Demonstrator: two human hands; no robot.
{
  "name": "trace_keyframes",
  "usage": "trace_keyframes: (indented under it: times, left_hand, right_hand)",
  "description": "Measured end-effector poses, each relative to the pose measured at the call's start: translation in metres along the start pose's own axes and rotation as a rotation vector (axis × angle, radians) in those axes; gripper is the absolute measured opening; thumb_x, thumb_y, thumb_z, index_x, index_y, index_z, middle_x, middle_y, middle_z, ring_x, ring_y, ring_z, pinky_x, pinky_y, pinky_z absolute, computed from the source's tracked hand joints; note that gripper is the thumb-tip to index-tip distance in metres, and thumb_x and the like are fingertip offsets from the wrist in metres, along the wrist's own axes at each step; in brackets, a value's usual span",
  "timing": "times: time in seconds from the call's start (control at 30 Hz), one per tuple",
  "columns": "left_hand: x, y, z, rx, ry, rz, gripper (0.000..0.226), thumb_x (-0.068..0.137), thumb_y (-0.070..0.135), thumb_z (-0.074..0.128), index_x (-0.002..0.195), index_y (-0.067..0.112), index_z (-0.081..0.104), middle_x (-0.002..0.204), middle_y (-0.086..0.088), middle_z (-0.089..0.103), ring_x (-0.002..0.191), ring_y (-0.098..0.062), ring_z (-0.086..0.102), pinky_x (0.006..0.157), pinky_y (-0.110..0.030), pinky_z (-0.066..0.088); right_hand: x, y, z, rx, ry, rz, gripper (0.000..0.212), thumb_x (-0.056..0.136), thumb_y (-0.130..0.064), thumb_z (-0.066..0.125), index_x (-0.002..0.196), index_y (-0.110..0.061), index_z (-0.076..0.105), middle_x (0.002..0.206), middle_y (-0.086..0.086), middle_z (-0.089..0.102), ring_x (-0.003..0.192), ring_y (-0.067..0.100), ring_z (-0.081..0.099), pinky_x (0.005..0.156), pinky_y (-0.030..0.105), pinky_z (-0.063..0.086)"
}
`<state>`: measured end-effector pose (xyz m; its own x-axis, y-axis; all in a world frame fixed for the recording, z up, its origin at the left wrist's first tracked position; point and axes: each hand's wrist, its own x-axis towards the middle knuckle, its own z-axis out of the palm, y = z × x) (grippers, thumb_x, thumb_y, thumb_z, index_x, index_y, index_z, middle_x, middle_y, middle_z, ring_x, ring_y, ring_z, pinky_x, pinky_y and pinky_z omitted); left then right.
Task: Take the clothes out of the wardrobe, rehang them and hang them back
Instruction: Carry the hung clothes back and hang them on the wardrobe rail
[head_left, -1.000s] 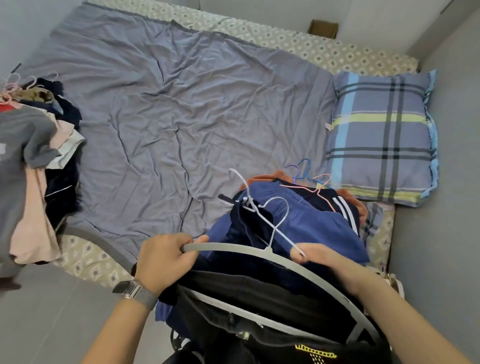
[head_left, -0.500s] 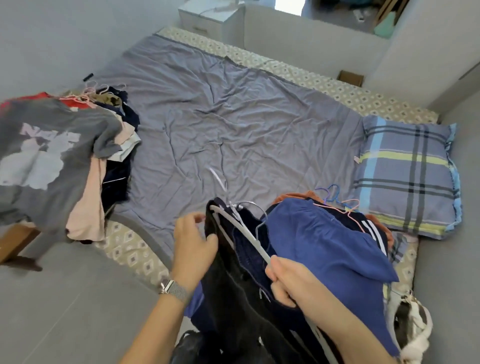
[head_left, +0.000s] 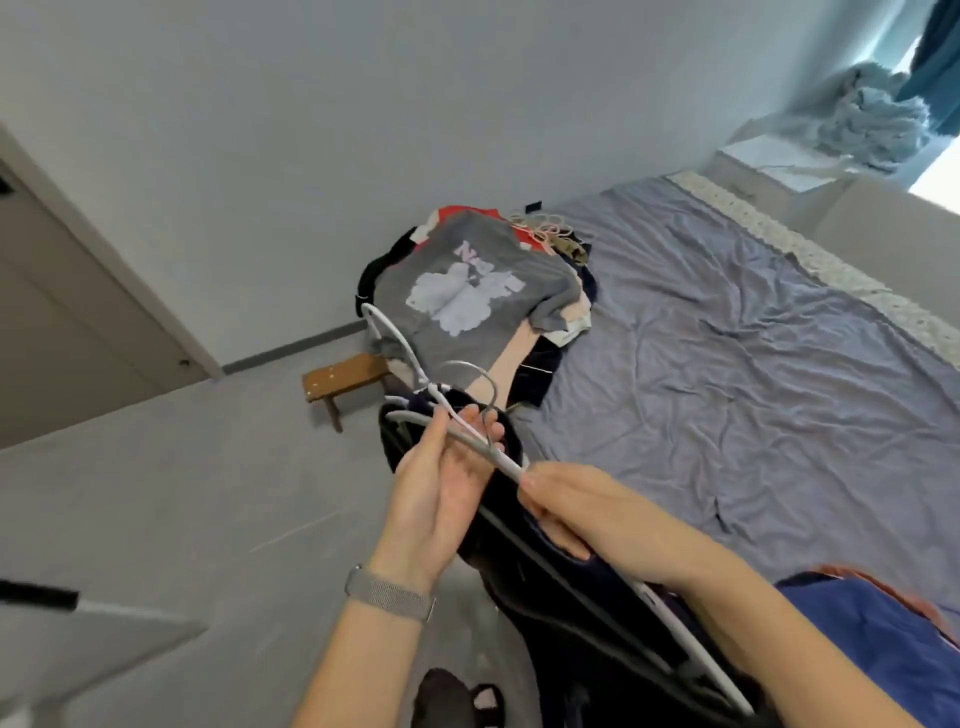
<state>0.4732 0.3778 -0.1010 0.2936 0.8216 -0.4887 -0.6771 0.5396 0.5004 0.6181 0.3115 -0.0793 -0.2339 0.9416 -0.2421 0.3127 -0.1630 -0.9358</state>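
Both hands (head_left: 519, 499) grip hangers (head_left: 470, 436); dark clothes (head_left: 561, 587) drape below fingers (head_left: 483, 431).

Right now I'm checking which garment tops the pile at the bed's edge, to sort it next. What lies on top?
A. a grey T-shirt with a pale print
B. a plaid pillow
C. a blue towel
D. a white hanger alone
A: the grey T-shirt with its pale print lies spread on top of the pile of clothes at the edge of the bed, beyond both hands.
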Motion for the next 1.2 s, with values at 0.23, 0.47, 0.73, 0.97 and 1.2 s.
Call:
trace_keyframes:
  times: [0.23, 0.47, 0.73, 0.97, 1.2]
  left_hand:
    - [-0.068, 0.085, -0.057, -0.103, 0.082, 0.374, 0.023, 0.093, 0.023, 0.047, 0.103, 0.008, 0.062, 0.101, -0.011, 0.072, 0.094, -0.02, 0.07, 0.074, -0.03, 0.059]
    - [-0.135, 0.1, -0.094, -0.063, 0.285, 0.638, 0.03, 0.097, 0.017, 0.043, 0.113, -0.005, 0.057, 0.107, -0.02, 0.069, 0.099, -0.026, 0.068, 0.079, -0.034, 0.058]
    - [-0.229, 0.144, -0.174, -0.254, 0.433, 0.893, 0.036, 0.099, 0.015, 0.042, 0.127, -0.008, 0.047, 0.114, -0.017, 0.067, 0.108, -0.028, 0.064, 0.085, -0.035, 0.056]
    - [-0.296, 0.195, -0.273, -0.059, 0.618, 1.008, 0.041, 0.091, 0.009, 0.053, 0.127, -0.01, 0.047, 0.112, -0.021, 0.067, 0.107, -0.027, 0.065, 0.088, -0.032, 0.054]
    - [-0.346, 0.248, -0.357, 0.175, 0.867, 1.012, 0.025, 0.1, 0.015, 0.043, 0.104, -0.004, 0.06, 0.095, -0.015, 0.069, 0.097, -0.028, 0.066, 0.087, -0.036, 0.053]
  right_hand:
    - [0.056, -0.062, 0.055, -0.142, -0.255, -0.146, 0.035, 0.096, -0.041, 0.046, 0.094, -0.013, 0.066, 0.044, -0.01, 0.046, 0.045, 0.003, 0.041, 0.055, 0.016, 0.034]
    - [0.071, -0.075, 0.115, -0.075, -0.496, -0.164, 0.042, 0.081, -0.051, 0.054, 0.058, -0.016, 0.047, 0.042, 0.002, 0.048, 0.041, 0.007, 0.035, 0.051, 0.013, 0.032]
    - [0.085, -0.126, 0.257, -0.082, -0.796, -0.205, 0.042, 0.093, -0.039, 0.055, 0.067, -0.007, 0.05, 0.042, 0.004, 0.044, 0.043, 0.013, 0.032, 0.056, 0.025, 0.032]
    - [0.09, -0.166, 0.424, -0.036, -0.841, -0.353, 0.041, 0.095, -0.027, 0.055, 0.072, 0.007, 0.055, 0.039, 0.003, 0.046, 0.036, 0.008, 0.034, 0.047, 0.018, 0.032]
    - [0.103, -0.201, 0.561, -0.096, -0.964, -0.356, 0.047, 0.094, -0.038, 0.055, 0.054, -0.014, 0.053, 0.042, 0.008, 0.049, 0.039, 0.009, 0.038, 0.051, 0.018, 0.035]
